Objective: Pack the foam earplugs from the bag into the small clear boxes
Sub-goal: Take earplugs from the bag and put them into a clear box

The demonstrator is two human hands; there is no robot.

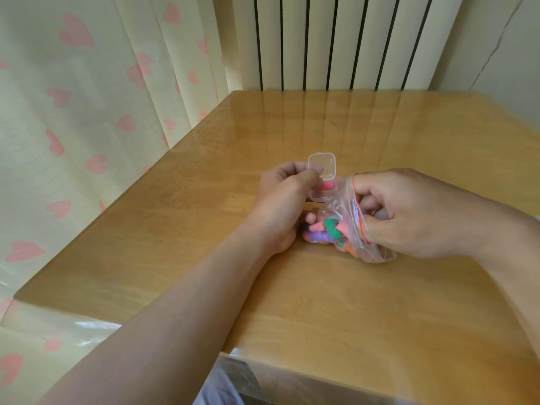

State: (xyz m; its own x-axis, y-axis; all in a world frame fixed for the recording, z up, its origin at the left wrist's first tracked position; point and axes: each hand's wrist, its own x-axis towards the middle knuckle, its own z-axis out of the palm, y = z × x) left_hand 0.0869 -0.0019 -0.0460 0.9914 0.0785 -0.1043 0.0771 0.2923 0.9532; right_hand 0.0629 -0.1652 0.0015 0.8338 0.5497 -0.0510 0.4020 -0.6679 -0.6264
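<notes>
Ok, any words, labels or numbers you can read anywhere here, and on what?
No text can be read.
zip bag: a small bluish mark beside its red seal line, too small and blurred to read.
small clear box: no print shows.
curtain: pink hearts only, no words.

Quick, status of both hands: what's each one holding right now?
Left hand: holds the small clear box, lid open.
Right hand: grips the earplug bag at its mouth.
</notes>
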